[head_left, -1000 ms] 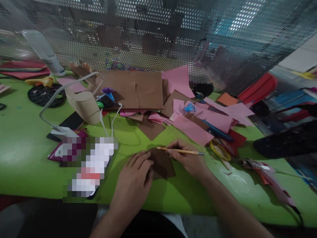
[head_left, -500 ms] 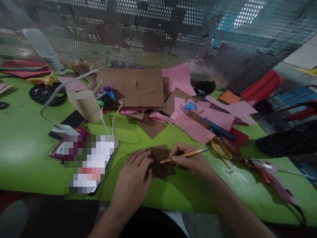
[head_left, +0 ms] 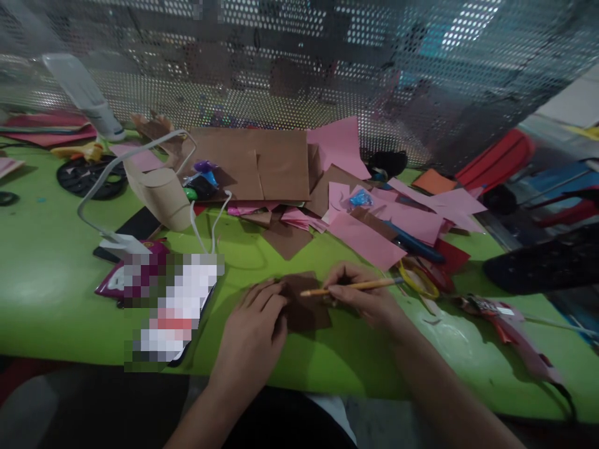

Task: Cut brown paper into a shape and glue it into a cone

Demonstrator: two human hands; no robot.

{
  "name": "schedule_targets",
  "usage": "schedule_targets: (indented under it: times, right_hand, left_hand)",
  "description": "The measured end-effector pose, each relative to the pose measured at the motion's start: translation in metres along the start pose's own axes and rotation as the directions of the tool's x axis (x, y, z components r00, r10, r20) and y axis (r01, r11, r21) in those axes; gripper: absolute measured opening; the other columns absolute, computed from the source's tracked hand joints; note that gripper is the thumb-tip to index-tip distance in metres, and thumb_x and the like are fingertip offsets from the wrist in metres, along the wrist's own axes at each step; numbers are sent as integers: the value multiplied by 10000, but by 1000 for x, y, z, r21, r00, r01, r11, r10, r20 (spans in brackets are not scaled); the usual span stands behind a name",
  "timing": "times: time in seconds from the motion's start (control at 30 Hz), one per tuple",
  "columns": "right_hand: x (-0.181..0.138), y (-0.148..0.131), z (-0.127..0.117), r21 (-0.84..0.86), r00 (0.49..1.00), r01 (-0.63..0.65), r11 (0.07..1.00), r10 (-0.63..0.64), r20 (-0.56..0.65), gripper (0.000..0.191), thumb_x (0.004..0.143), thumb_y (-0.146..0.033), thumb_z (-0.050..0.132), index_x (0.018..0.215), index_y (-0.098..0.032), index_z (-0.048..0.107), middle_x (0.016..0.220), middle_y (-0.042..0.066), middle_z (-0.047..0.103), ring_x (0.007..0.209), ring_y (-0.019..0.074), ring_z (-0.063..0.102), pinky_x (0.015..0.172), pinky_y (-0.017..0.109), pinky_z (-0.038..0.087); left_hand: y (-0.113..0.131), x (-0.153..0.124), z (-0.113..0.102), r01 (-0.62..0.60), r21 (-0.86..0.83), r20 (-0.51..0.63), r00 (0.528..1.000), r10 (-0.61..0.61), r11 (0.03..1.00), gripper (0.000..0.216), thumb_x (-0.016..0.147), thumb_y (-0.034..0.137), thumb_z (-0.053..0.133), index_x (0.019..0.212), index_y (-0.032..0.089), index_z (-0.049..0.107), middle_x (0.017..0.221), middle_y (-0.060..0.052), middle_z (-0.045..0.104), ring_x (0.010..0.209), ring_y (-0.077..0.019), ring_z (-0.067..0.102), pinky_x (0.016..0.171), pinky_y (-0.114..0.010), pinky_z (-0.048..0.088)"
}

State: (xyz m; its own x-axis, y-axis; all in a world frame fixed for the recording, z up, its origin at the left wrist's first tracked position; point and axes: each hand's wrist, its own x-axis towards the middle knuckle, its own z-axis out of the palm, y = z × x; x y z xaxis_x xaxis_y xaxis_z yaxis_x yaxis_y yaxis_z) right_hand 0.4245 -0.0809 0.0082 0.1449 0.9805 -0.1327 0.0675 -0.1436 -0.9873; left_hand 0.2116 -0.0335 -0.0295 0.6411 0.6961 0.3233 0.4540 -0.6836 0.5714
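Note:
A small dark brown paper piece [head_left: 306, 305] lies on the green table [head_left: 56, 293] near its front edge. My left hand [head_left: 255, 337] rests flat on the paper's left side, fingers stretched out and pressing it down. My right hand [head_left: 362, 293] is closed in a pinch on a yellow pencil [head_left: 350, 287]. The pencil lies almost level, its tip over the brown paper's upper part and its blue end pointing right.
Pink and brown paper sheets [head_left: 262, 162] are heaped behind. Yellow-handled scissors [head_left: 418, 280] and a blue pen [head_left: 414, 246] lie right of my hand, a glue gun [head_left: 510, 330] further right. A phone and white cable [head_left: 135, 231] sit left, before a perforated metal screen [head_left: 327, 68].
The pencil's tip swung toward me and then back up to near level over the brown paper. My left hand has kept its hold on the paper.

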Motion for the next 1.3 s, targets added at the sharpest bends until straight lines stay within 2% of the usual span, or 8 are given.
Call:
schedule_targets:
  times: [0.07,0.3,0.53,0.77,1.0,1.1,1.3]
  right_hand:
    - [4,0,4,-5,997,49,999,-49,-66,202,755,-385,710,796,-204,630,718,-1,588,629,142,537,560,256,416]
    - [11,7,12,-224,988,59,973,-88,-124,193,815,-404,659,803,-215,620,724,9,600,660,164,554,591,282,440]
    - [13,15,13,-274,981,112,955,-151,-125,177,833,-378,636,804,-205,613,731,9,599,656,159,532,584,277,424]
    - [9,4,14,-361,990,76,929,-115,-86,149,829,-327,601,779,-187,615,685,3,575,623,144,497,548,255,377]
    - [-1,4,13,-236,998,-2,972,16,58,136,782,-291,602,703,-186,567,600,-34,493,527,108,407,484,237,274]
    - [-7,5,12,-221,992,-1,975,29,123,121,777,-277,604,709,-180,576,603,-35,492,535,103,392,489,236,259]
    - [-10,6,9,-247,983,16,969,30,181,93,777,-243,618,717,-178,589,655,-22,530,593,113,427,522,235,280]
  left_hand:
    - [0,0,0,1,6,5,1000,-2,1000,198,848,63,538,979,203,590,1178,-59,655,1183,-237,550,1042,-461,443]
    - [0,0,0,-19,-13,-24,1000,18,1000,186,853,65,540,973,200,585,1197,-58,649,1191,-228,543,1036,-445,451]
    - [0,1,1,-7,-23,-22,1000,7,1000,193,843,53,547,965,195,594,1198,-62,657,1176,-240,557,1030,-465,458]
    - [-2,0,0,4,-43,-22,1000,-5,999,209,837,37,539,963,195,593,1208,-52,650,1197,-230,543,1048,-447,441]
    - [-4,0,0,22,-70,-21,1000,-23,997,283,809,-1,528,980,213,598,1195,-38,657,1181,-227,556,1049,-446,439]
    - [-6,1,1,19,-85,-33,999,-21,996,268,808,-6,523,945,212,595,1175,-42,665,1155,-226,574,1022,-439,464]
    - [-11,-5,-3,-79,-38,-59,995,76,996,254,828,7,522,973,192,618,1231,-63,660,1178,-240,578,1023,-465,477]
